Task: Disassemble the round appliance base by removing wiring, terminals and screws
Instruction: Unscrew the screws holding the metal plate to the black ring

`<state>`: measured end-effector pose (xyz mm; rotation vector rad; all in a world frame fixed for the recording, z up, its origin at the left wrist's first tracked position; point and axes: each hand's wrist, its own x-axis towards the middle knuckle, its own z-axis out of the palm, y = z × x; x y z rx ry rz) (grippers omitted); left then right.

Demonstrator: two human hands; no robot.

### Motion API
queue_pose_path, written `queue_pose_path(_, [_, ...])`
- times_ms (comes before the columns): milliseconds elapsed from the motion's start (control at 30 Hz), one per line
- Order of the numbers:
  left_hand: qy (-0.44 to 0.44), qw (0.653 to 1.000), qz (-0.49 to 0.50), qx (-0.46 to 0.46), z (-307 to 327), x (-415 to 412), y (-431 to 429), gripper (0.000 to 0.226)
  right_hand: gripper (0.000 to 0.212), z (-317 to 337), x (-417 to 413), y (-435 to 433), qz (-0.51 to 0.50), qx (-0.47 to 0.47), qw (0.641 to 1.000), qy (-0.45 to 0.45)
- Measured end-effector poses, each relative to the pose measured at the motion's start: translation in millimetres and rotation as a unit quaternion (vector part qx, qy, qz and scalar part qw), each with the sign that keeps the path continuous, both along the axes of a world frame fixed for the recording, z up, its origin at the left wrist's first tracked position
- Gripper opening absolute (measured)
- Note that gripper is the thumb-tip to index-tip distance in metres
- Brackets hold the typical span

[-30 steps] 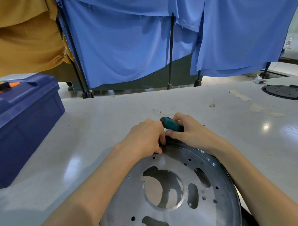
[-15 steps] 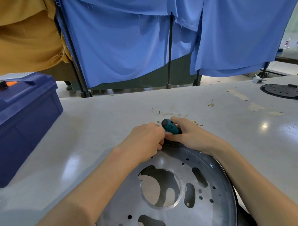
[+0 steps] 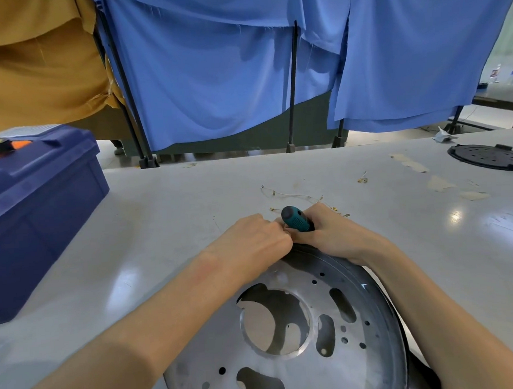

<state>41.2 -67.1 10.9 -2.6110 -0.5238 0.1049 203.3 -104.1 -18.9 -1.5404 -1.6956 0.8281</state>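
Screwdriver at the far rim of the round base

The round grey metal appliance base (image 3: 316, 374), pierced with holes and cut-outs, lies at the near edge of the pale surface (image 3: 162, 213). At its far rim the right hand (image 3: 336, 235) has its grip wrapped round a teal-and-black screwdriver handle (image 3: 294, 219). The left hand (image 3: 257, 241) is curled just beside it, and its grip is hidden. Thin loose wires with brass terminals (image 3: 293, 196) lie just beyond. A dark blue plastic toolbox (image 3: 44, 203) sits at the left edge and a black round perforated disc (image 3: 487, 157) at the far right corner.
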Motion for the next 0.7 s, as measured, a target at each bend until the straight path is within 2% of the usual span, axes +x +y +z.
queue_pose_path(700, [0.006, 0.998, -0.033, 0.047, -19.4, 11.9, 1.3, 0.022, 0.030, 3.1, 2.2, -2.6, -0.027, -0.019, 0.999, -0.004])
